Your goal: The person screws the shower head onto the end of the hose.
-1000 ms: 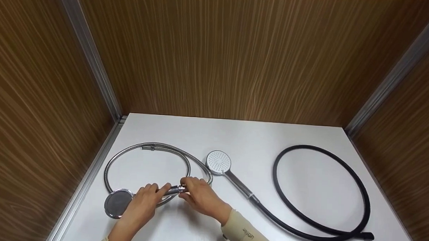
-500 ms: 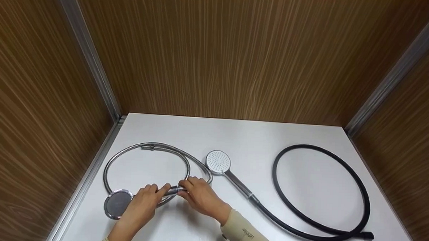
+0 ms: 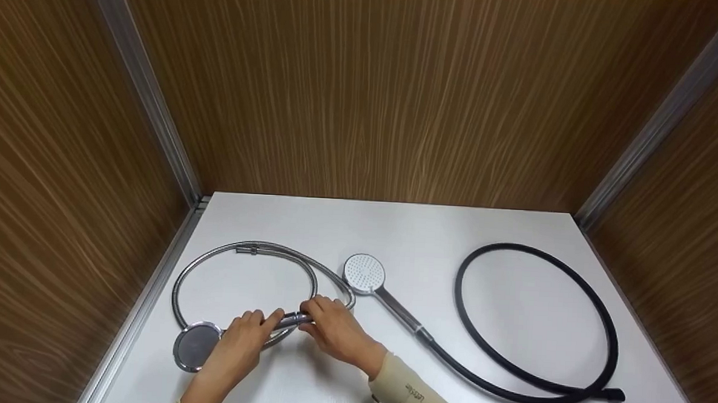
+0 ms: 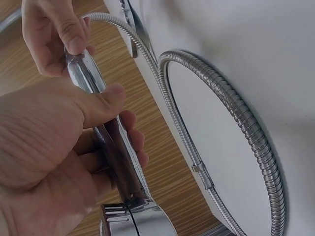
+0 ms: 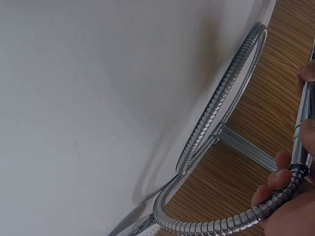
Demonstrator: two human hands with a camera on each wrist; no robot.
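Observation:
My left hand (image 3: 238, 341) grips the chrome handle (image 4: 125, 164) of a hand shower with a round grey-backed head (image 3: 197, 347). The thumb lies along the handle and the fingers curl beneath it. At the handle's lower end, my right hand (image 3: 338, 331) pinches the smooth chrome connector (image 5: 299, 145) of a ribbed metal shower hose (image 5: 231, 223). Connector and handle lie in one line, end to end. From the right hand the hose bends away and loops over the white table. The left hand's palm hides part of the handle in the head view.
A second hand shower (image 3: 365, 274) with a white spray face lies in the middle, joined to a black hose (image 3: 611, 333) looped on the right. The metal hose's loose end (image 3: 246, 250) lies behind the hands. Wood-patterned panels (image 3: 364, 93) surround the white table (image 3: 418, 225).
My right fingers have shifted slightly on the connector at the handle's end. The left hand and the hand shower stay nearly still; the other things lie as before.

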